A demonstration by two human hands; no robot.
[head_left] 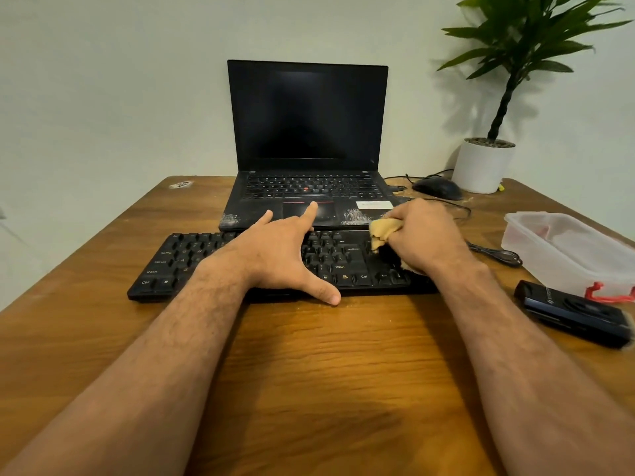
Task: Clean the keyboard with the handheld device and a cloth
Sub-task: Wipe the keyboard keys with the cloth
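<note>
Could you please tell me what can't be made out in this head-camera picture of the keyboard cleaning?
- Keyboard right end: hidden by the right hand and yellow cloth.
- Middle keys: covered by the left hand.
- Handheld device: markings blurred.
- Plastic container: cut by the right edge, contents unclear.

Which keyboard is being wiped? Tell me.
The separate black keyboard nearest the person; the right hand presses the cloth on it, not the laptop.

Keyboard (240, 266) on tabletop (309, 355), laptop (307, 149) just behind; handheld device (572, 312) right; container (567, 249) behind device.
</note>
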